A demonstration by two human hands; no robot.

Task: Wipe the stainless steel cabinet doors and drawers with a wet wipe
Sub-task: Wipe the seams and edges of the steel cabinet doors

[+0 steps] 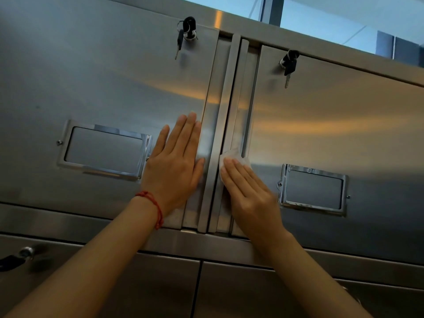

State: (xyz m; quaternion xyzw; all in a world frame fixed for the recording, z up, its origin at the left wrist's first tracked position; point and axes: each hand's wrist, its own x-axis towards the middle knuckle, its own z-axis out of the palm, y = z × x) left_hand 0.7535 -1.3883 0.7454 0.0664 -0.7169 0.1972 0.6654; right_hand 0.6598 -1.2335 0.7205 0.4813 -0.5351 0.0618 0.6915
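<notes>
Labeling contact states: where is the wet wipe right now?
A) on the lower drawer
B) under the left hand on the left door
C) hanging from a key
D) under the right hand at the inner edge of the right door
D: the white wet wipe sits under the flat fingers of the right hand, by the right door's inner edge; the left hand lies bare on the left door.

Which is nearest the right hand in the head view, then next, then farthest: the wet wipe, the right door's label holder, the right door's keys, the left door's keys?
1. wet wipe, under its fingers.
2. right label holder, just right of the right hand.
3. right door's keys, up right.
4. left door's keys, up left.
</notes>
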